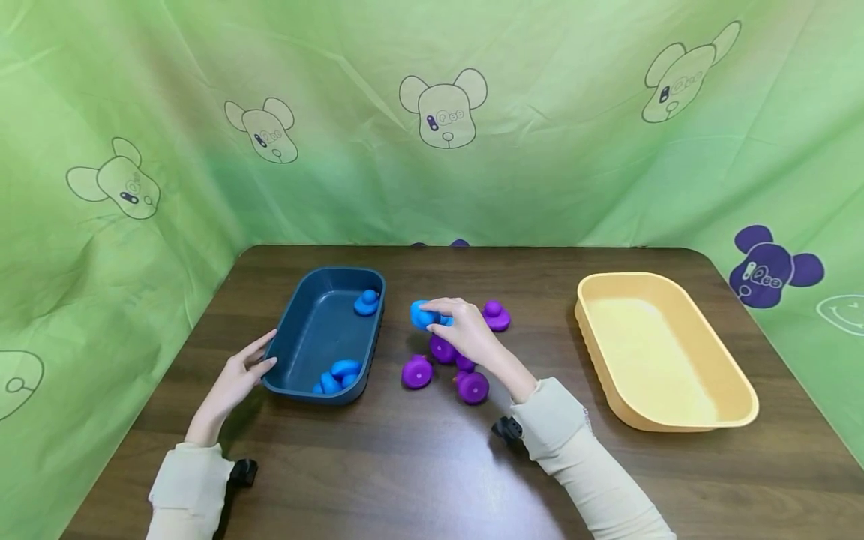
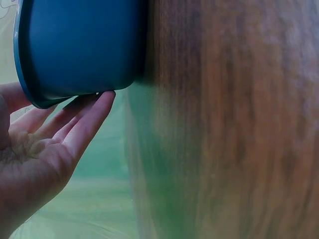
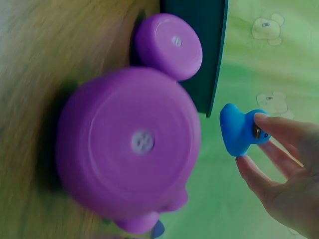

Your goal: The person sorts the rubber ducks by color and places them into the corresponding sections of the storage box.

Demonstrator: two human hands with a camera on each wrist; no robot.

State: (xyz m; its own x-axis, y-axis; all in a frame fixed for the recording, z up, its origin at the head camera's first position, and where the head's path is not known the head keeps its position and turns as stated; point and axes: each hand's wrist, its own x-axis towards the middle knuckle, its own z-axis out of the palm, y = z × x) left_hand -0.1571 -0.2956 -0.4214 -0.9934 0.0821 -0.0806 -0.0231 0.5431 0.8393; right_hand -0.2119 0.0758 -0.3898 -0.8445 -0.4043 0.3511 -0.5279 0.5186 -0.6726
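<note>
My right hand [image 1: 466, 326] pinches a blue rubber duck [image 3: 234, 127] between thumb and fingertips, over a group of purple rubber ducks [image 1: 417, 372]. In the right wrist view, a large purple duck [image 3: 104, 144] lies close to the camera, its round base facing it. My left hand [image 1: 236, 380] holds the left wall of a dark blue tub [image 1: 317, 334], with the thumb over the rim and fingers [image 2: 89, 122] against the outside. Inside the tub, one blue duck [image 1: 367, 304] sits near the right wall and several blue ducks [image 1: 346, 368] cluster at the near end.
On the right of the brown wooden table [image 1: 378, 465] stands a pale yellow tub [image 1: 648, 352] with nothing seen in it. One purple duck [image 1: 497, 318] sits just beyond my right hand. A green curtain [image 1: 526, 180] with mouse-head drawings hangs behind and at both sides.
</note>
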